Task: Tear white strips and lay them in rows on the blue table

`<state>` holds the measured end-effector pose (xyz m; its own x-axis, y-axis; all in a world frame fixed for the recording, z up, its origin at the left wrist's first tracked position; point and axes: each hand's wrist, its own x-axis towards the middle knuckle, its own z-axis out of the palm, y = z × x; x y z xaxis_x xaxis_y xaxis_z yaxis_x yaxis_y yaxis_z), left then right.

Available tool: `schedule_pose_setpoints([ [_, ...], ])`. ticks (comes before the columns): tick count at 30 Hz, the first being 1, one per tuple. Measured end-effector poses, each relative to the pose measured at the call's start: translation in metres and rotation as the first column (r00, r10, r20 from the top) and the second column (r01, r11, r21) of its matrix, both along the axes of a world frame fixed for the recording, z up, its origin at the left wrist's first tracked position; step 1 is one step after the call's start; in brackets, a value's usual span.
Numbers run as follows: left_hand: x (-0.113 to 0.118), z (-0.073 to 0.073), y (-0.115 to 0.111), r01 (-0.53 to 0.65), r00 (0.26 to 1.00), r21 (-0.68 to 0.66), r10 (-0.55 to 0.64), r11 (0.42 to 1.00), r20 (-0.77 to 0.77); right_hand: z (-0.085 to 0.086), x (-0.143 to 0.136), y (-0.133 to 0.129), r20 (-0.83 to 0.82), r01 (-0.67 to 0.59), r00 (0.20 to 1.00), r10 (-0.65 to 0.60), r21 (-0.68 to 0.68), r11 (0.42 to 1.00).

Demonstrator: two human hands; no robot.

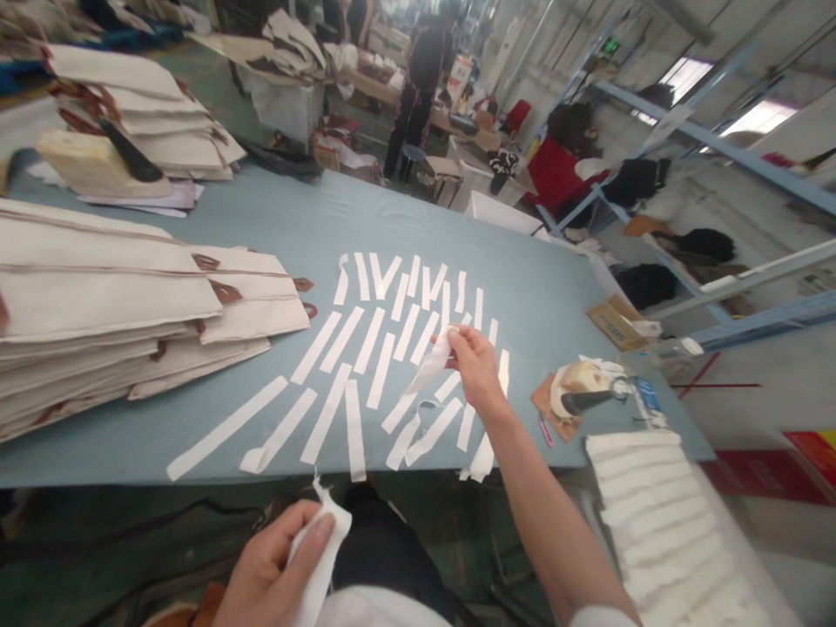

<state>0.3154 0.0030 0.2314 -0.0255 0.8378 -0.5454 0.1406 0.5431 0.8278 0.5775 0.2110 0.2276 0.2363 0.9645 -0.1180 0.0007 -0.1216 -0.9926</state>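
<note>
Many short white fabric strips (380,370) lie in loose rows on the blue-grey tabletop (261,209). Over the right part of these rows, my right hand (475,359) pinches the upper end of one white strip (431,364), which slants down to the left. In front of the table edge, near my lap, my left hand (280,557) is closed around a white fabric strip (330,553). The upper end of that strip is frayed, with loose threads. How many layers the left hand holds, I cannot tell.
Stacked cream fabric pieces with brown trim (117,305) cover the table's left side. A clothes iron (584,392) stands at the right, a pink-handled cutter (546,431) beside it. Folded cream fabric (659,514) lies front right. Another person (418,87) stands beyond the table.
</note>
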Motion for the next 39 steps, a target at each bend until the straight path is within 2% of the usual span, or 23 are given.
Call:
schedule_pose_setpoints([
  [4, 0.005, 0.003, 0.008, -0.037, 0.999, 0.014, 0.037, 0.999, -0.015, -0.030, -0.001, 0.007, -0.034, 0.001, 0.999, -0.003, -0.045, 0.999],
  [8, 0.006, -0.001, 0.011, -0.051, 0.998, -0.006, 0.051, 0.999, -0.022, -0.054, 0.002, 0.014, -0.021, 0.041, 0.999, -0.042, -0.031, 0.999],
  [13, 0.007, -0.010, 0.012, -0.084, 0.996, -0.035, 0.083, 0.996, -0.017, -0.073, 0.006, 0.024, -0.005, 0.055, 0.998, -0.055, 0.008, 0.998],
  [18, 0.011, -0.011, 0.017, -0.104, 0.992, 0.000, 0.104, 0.995, -0.073, -0.089, 0.005, 0.032, 0.010, 0.041, 0.999, -0.041, 0.034, 0.999],
  [22, 0.014, -0.011, 0.020, -0.112, 0.989, 0.022, 0.114, 0.993, -0.093, -0.097, 0.008, 0.039, 0.027, 0.022, 0.999, -0.023, 0.043, 0.999],
  [30, 0.014, -0.018, 0.021, -0.100, 0.990, 0.025, 0.102, 0.995, -0.094, -0.096, 0.019, 0.055, 0.059, 0.008, 0.998, -0.013, 0.089, 0.996],
  [35, 0.009, -0.032, 0.018, -0.041, 0.997, 0.036, 0.043, 0.999, -0.060, -0.107, 0.013, 0.047, 0.058, -0.027, 0.998, 0.023, 0.067, 0.997],
  [39, 0.005, -0.040, 0.016, -0.047, 0.996, 0.029, 0.049, 0.998, -0.072, -0.118, 0.007, 0.034, 0.050, -0.041, 0.998, 0.039, 0.041, 0.998],
])
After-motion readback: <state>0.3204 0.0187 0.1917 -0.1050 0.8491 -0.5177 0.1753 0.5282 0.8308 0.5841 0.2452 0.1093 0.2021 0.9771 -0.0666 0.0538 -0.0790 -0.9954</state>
